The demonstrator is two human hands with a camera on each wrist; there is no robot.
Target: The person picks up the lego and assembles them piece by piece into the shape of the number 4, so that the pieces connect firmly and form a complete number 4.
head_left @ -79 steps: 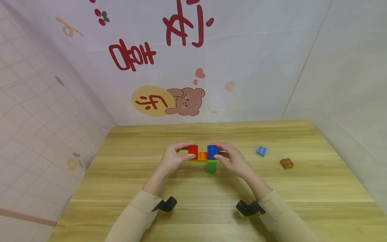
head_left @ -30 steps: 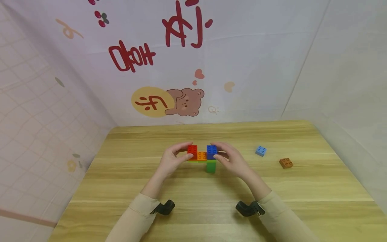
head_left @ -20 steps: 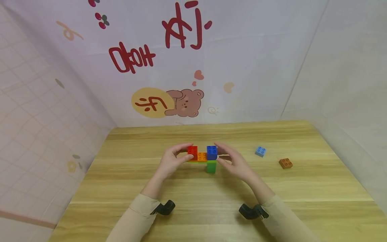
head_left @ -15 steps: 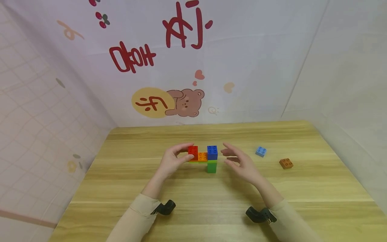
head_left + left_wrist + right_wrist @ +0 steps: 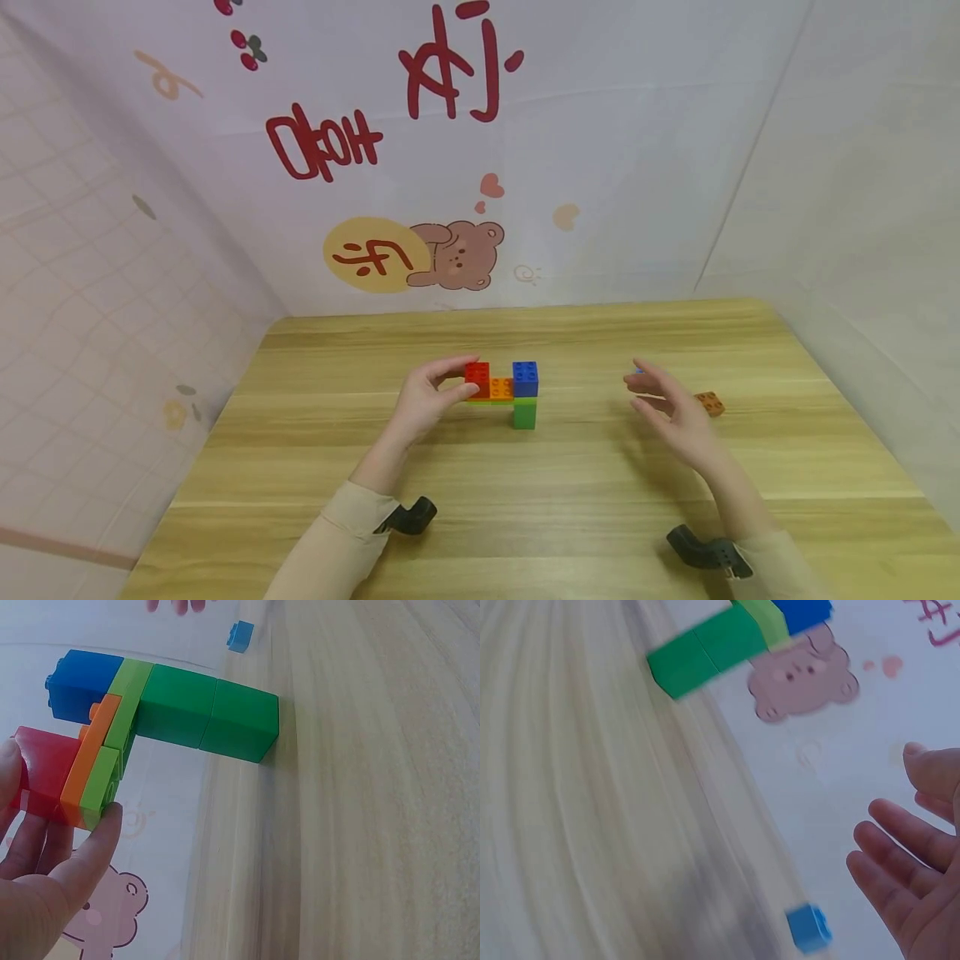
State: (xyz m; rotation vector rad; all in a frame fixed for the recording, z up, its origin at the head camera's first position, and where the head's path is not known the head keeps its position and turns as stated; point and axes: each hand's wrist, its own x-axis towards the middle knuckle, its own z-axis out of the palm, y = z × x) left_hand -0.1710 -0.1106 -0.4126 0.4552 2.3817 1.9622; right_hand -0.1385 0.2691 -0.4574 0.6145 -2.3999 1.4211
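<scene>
My left hand [image 5: 426, 402] grips the red brick [image 5: 477, 379] at the left end of a small brick structure. In the left wrist view, one finger reaches under the lime brick [image 5: 101, 784] below it. The structure has a flat orange brick [image 5: 501, 388] and a dark blue brick [image 5: 525, 378] above lime pieces. Stacked green bricks [image 5: 176, 705] support its right side on the table. My right hand [image 5: 678, 421] holds nothing, its fingers spread and lightly bent. It hovers by the light blue brick [image 5: 808, 928], which it mostly covers in the head view.
A brown brick [image 5: 711, 403] lies just right of my right hand. The wooden table [image 5: 525, 533] meets a white printed sheet [image 5: 630, 183] at the back, with more sheeting at both sides. Black wrist mounts [image 5: 411, 516] sit at both cuffs.
My right hand has let go of the dark blue brick and moved right, to in front of the light blue brick. The left hand has kept its grip and the structure stands where it was.
</scene>
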